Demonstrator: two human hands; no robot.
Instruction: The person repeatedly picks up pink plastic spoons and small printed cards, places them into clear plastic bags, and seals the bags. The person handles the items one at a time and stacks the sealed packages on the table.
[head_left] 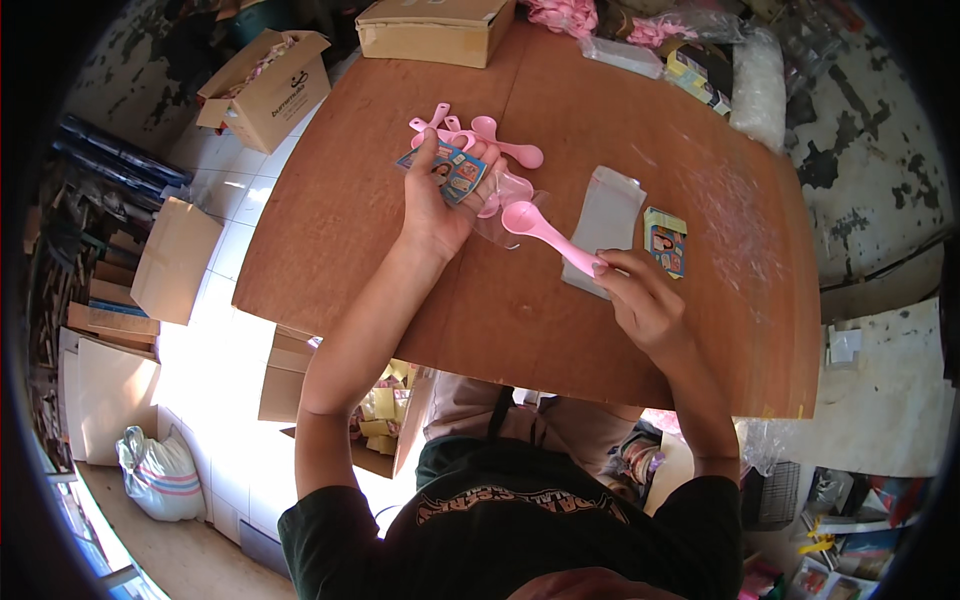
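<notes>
Between the thumb and palm of my left hand [435,215] is a small blue printed card [460,175]. A clear plastic bag [492,230] hangs by the same hand's fingers, with pink spoon shapes [513,188] in or behind it; I cannot tell which. My right hand [640,300] pinches the handle end of a pink measuring spoon [548,232], its bowl pointing left toward the bag. Beyond my left hand lies a loose group of pink spoons [522,153], partly hidden by the fingers. A stack of clear bags [612,212] and a stack of printed cards [666,243] lie near my right hand.
The brown wooden table [330,220] carries a closed cardboard box [435,35] at its far edge. Pink items [560,15] and a clear plastic roll [760,85] sit far right. Below the near edge stands an open carton [385,425]; another box [268,90] is on the left floor.
</notes>
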